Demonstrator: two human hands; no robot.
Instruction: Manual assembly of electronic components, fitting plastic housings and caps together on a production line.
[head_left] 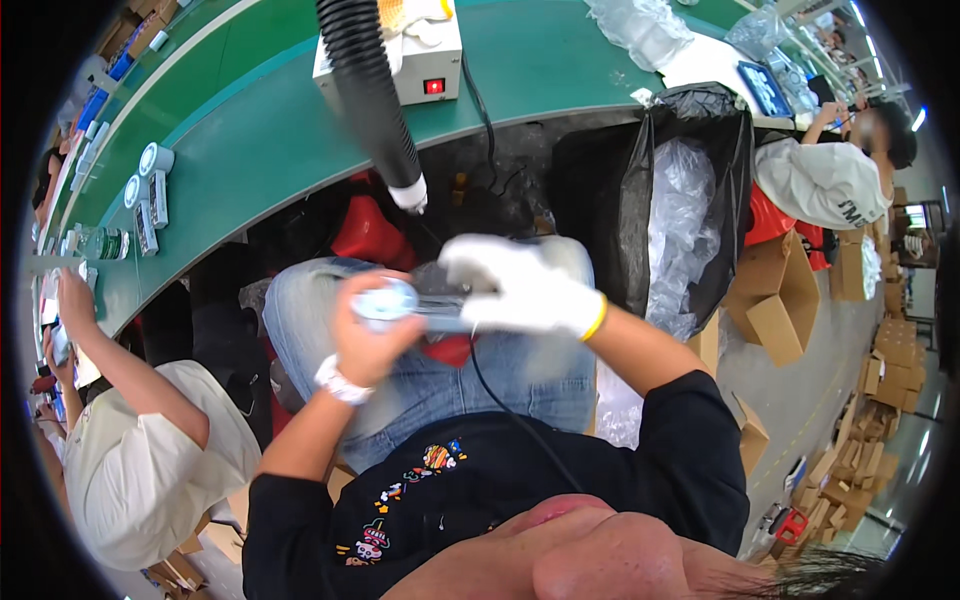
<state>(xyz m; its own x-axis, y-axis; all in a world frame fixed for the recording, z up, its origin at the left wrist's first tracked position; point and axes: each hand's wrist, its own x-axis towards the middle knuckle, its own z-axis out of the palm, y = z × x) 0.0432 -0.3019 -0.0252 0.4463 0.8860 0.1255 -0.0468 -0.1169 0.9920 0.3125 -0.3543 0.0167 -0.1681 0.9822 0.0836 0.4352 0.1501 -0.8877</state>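
Above my lap, my left hand (368,330), bare with a white watch on the wrist, grips a device with a round pale-blue and white end (388,302). The device's grey, elongated body (440,314) reaches toward my right hand (525,288). That hand wears a white glove with a yellow cuff edge and is at the body's other end. Motion smears its fingers, so I cannot tell whether they close on the device. Beyond both hands hangs a black ribbed hose (368,90) with a pale nozzle (408,195).
A white box with a lit red switch (434,87) stands on the green bench (540,70). Similar round-ended devices (155,160) lie at the bench's left. A black bag of clear plastic (685,200) is at right. Co-workers (150,460) sit on both sides; cartons (775,290) stand right.
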